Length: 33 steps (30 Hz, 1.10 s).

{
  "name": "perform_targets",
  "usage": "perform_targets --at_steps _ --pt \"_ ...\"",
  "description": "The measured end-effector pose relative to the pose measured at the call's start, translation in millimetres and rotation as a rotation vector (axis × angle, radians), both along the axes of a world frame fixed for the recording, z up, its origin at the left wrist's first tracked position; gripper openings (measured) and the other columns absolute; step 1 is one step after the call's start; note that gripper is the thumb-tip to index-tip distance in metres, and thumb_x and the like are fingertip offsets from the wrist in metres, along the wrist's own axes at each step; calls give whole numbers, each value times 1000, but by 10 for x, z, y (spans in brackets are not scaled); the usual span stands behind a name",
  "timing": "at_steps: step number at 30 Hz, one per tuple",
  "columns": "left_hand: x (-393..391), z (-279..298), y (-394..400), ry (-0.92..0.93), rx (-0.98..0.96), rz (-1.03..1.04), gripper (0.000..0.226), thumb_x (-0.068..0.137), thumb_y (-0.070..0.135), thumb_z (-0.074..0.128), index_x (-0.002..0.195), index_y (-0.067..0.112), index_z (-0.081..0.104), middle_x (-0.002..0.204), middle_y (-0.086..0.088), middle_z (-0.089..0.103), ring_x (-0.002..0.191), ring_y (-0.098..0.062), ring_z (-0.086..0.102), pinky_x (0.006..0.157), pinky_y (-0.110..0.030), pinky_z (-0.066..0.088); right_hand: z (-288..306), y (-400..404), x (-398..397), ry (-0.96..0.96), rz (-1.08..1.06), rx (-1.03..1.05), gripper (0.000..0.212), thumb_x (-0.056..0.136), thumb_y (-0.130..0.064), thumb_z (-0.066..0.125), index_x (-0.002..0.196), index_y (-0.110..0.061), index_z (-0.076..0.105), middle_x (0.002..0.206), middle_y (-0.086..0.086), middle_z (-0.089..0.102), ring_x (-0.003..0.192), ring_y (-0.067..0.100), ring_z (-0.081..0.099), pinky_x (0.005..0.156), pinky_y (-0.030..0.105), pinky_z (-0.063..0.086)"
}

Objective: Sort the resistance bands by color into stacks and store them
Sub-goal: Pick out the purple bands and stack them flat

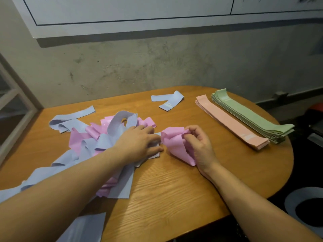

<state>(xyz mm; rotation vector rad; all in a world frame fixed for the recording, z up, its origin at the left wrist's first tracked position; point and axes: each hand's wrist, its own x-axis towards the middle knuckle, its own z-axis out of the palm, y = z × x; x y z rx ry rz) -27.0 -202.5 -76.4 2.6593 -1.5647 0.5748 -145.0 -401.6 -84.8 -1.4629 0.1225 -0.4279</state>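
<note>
A tangled heap of lilac-blue and bright pink resistance bands covers the left half of the wooden table. My left hand lies flat on the heap's right edge, fingers straight and pressing down. My right hand pinches a crumpled bright pink band just right of the heap. At the right side lie two neat stacks: pale peach-pink bands and green bands, side by side. A single lilac-blue band lies folded near the table's far edge.
A concrete wall with a white board runs behind the table. The table's rounded edge curves off at the right, with a dark floor and a grey ring-shaped object below it. A window frame stands at the left.
</note>
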Motion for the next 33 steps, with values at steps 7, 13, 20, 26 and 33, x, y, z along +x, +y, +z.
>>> perform_targets --at_steps 7,13,20,26,33 --pt "110 151 242 -41 75 299 39 92 59 54 92 28 78 91 -1 62 84 -26 57 69 -33 34 16 57 -21 39 107 -63 15 98 4 55 96 -11 57 81 7 59 59 6 54 46 17 41" --pt "179 300 434 -36 108 568 42 97 60 45 104 30 74 107 1 59 103 -25 52 79 -36 34 19 120 -27 29 162 -209 6 85 -14 64 89 -18 61 93 8 67 83 13 60 74 28 49" --pt "-93 328 242 123 -15 494 66 98 60 12 116 33 69 136 8 55 135 -21 38 113 -53 15 41 174 -98 40 222 -254 17 91 2 63 86 -14 58 80 -17 67 78 2 59 73 19 46" --pt "-389 373 165 166 -72 289 54 103 50 21 123 28 66 140 10 55 146 -13 31 121 -52 -7 73 259 -306 29 214 -104 11 85 -7 59 91 -15 54 77 0 62 68 6 54 60 17 43" --pt "-844 326 107 426 -288 140 56 98 58 27 113 23 68 116 8 70 108 -13 58 102 -38 35 136 348 -567 94 169 153 20 100 2 48 90 -15 48 71 3 58 67 16 55 60 26 44"
